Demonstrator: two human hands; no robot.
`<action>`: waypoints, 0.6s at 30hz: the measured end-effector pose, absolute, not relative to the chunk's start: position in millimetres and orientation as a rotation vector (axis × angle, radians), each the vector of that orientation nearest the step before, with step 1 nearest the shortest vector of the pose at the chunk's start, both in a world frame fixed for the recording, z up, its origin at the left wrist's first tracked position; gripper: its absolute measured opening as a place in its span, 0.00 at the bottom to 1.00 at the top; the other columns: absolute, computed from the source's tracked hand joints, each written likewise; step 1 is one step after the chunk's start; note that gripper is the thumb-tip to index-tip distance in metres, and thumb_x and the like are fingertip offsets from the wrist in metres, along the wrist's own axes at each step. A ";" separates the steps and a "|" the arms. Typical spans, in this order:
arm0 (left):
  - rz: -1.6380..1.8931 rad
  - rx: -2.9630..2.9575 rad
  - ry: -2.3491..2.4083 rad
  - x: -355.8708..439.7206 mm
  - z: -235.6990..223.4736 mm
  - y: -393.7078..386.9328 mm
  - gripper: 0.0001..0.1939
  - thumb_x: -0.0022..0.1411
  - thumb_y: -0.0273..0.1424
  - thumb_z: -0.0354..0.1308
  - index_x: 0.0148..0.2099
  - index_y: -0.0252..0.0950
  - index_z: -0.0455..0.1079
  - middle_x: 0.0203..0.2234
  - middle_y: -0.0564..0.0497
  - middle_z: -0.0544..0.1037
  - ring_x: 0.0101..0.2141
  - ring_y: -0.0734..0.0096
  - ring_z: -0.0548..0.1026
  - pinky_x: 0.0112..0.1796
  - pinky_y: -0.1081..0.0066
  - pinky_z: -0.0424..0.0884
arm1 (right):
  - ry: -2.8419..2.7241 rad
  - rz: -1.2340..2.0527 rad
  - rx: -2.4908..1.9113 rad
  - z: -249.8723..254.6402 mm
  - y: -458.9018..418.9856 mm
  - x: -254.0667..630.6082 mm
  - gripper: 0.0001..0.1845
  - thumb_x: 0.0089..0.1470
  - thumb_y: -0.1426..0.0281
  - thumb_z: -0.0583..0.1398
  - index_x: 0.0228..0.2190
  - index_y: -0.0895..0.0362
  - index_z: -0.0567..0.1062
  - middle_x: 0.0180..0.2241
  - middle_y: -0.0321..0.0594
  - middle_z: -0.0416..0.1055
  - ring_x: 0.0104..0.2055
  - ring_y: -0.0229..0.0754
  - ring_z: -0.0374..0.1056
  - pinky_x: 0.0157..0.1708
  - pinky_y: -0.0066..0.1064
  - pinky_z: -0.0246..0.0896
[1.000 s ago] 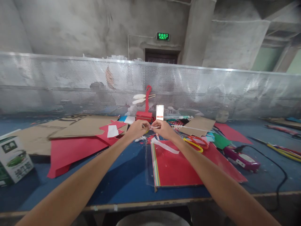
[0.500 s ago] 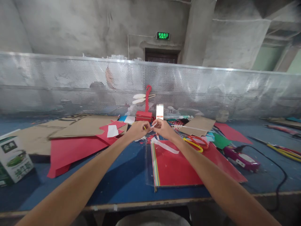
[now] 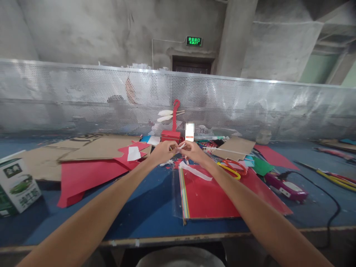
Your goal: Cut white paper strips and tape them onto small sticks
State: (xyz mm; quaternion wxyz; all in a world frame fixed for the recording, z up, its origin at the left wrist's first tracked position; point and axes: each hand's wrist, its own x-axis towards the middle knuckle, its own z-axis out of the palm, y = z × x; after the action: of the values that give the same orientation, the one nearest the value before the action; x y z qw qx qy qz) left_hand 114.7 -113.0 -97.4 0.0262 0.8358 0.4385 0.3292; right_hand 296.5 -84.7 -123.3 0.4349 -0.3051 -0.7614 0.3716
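My left hand (image 3: 165, 152) and my right hand (image 3: 193, 151) meet over the middle of the table, fingertips pinched together. Between them is a small white piece of paper (image 3: 181, 147), largely covered by the fingers. Just behind it stand a red paper box (image 3: 170, 136) with a long hooked red strip (image 3: 174, 116) and a phone with a lit screen (image 3: 189, 132). Below my right hand, a white paper strip (image 3: 196, 171) lies across a pack of red paper (image 3: 211, 196) in a clear sleeve.
Cardboard sheets (image 3: 91, 148) and red paper (image 3: 91, 176) lie left, near a milk carton (image 3: 19, 187). To the right are scissors with red and yellow handles (image 3: 232, 168), green paper (image 3: 261, 166), a purple power strip (image 3: 286, 186) with a black cable, and pliers (image 3: 328, 176). A perforated metal screen (image 3: 222, 100) stands behind.
Both hands stay in nearly the same place. The fingers have shifted slightly around the small white paper, drawing closer together. The whole view has moved a little.
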 end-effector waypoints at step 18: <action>1.096 2.441 1.277 112.4 -99.3 -104.5 0.14 0.59 0.39 0.53 0.33 0.33 0.72 0.28 0.49 0.78 0.28 0.71 0.73 0.29 0.74 0.65 | -1.894 0.899 -0.843 -124.8 -82.8 298.8 0.05 0.49 0.69 0.59 0.27 0.58 0.71 0.23 0.35 0.69 0.18 0.32 0.63 0.16 0.23 0.60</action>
State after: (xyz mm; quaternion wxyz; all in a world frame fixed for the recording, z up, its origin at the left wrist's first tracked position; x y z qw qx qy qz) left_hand 112.4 -104.5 -99.3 0.0880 0.8201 0.4290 0.3683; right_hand 298.8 -82.8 -124.8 0.4269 -0.3374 -0.7579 0.3599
